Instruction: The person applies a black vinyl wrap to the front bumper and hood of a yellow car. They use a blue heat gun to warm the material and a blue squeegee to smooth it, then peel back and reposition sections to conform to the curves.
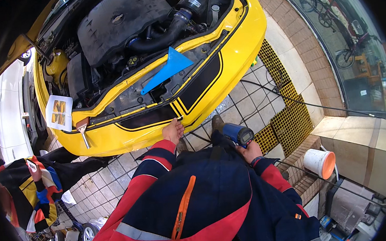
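Note:
My left hand is at the front of the yellow car bumper, fingers closed by the end of a thin black stripe bordering a black panel; what they pinch is too small to make out. My right hand grips a blue heat gun with a dark round end facing up, held below the bumper. A blue plastic squeegee lies on the engine bay's front edge. A brush or scraper rests on the bumper at left, beside a printed paper sheet.
A person in multicoloured clothing stands at left, holding a phone, near a white car. Hoses cross the tiled floor and yellow grating. A white bucket, a step and glass with bicycles behind are at right.

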The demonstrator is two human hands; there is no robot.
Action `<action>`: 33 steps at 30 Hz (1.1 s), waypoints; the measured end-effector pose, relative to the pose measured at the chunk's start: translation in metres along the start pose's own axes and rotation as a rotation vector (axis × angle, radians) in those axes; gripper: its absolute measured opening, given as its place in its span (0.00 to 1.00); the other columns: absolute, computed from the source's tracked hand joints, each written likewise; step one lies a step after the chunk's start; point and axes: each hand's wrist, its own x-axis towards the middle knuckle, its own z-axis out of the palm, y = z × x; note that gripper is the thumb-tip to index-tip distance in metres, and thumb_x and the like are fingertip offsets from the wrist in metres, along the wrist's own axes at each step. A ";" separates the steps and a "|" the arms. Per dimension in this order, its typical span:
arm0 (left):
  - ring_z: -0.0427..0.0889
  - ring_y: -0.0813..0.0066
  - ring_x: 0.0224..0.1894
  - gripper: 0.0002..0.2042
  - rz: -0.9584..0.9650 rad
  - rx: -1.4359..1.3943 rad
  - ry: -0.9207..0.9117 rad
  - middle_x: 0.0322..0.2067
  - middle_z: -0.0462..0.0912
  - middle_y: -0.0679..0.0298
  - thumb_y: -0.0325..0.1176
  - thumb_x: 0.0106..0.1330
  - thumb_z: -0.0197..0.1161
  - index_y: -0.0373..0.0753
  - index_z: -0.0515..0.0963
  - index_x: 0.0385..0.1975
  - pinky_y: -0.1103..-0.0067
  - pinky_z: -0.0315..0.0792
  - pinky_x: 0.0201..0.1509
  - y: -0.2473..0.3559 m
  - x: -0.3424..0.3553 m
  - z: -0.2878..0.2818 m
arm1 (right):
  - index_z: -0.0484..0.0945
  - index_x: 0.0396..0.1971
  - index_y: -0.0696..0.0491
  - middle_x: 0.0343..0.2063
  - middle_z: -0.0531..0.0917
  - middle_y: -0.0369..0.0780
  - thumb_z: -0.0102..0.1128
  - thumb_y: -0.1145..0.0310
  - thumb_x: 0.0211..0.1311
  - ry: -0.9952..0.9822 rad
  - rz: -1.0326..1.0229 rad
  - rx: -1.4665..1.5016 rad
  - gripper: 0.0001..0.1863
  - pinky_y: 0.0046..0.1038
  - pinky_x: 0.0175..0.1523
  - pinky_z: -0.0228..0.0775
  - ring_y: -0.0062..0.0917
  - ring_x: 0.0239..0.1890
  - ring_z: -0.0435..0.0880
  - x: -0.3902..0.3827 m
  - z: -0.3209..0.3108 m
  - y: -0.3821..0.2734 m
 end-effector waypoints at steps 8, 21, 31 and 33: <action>0.80 0.72 0.22 0.27 -0.163 0.441 -0.158 0.24 0.81 0.67 0.60 0.81 0.62 0.36 0.84 0.38 0.76 0.74 0.30 0.021 -0.025 0.003 | 0.91 0.50 0.54 0.42 0.93 0.55 0.76 0.54 0.69 0.107 -0.176 0.091 0.20 0.47 0.55 0.84 0.54 0.49 0.92 -0.004 0.009 0.009; 0.89 0.53 0.45 0.12 1.170 1.703 0.291 0.40 0.83 0.58 0.39 0.67 0.73 0.42 0.79 0.43 0.57 0.83 0.47 0.026 -0.045 0.002 | 0.88 0.59 0.57 0.47 0.95 0.43 0.76 0.66 0.71 -0.110 -0.151 0.551 0.19 0.35 0.59 0.83 0.30 0.49 0.92 0.015 0.017 -0.066; 0.87 0.49 0.43 0.05 1.318 1.520 0.176 0.37 0.83 0.56 0.33 0.68 0.69 0.41 0.83 0.36 0.57 0.81 0.47 0.046 -0.037 -0.013 | 0.85 0.59 0.55 0.36 0.89 0.35 0.75 0.69 0.73 -0.104 -0.310 0.556 0.18 0.27 0.44 0.80 0.17 0.37 0.86 0.005 0.042 -0.089; 0.87 0.48 0.43 0.04 1.298 1.508 0.133 0.37 0.84 0.55 0.33 0.70 0.69 0.40 0.84 0.37 0.56 0.81 0.48 0.050 -0.040 -0.016 | 0.85 0.62 0.56 0.43 0.91 0.39 0.75 0.69 0.72 -0.003 -0.406 0.464 0.21 0.30 0.51 0.82 0.21 0.43 0.87 0.004 0.044 -0.092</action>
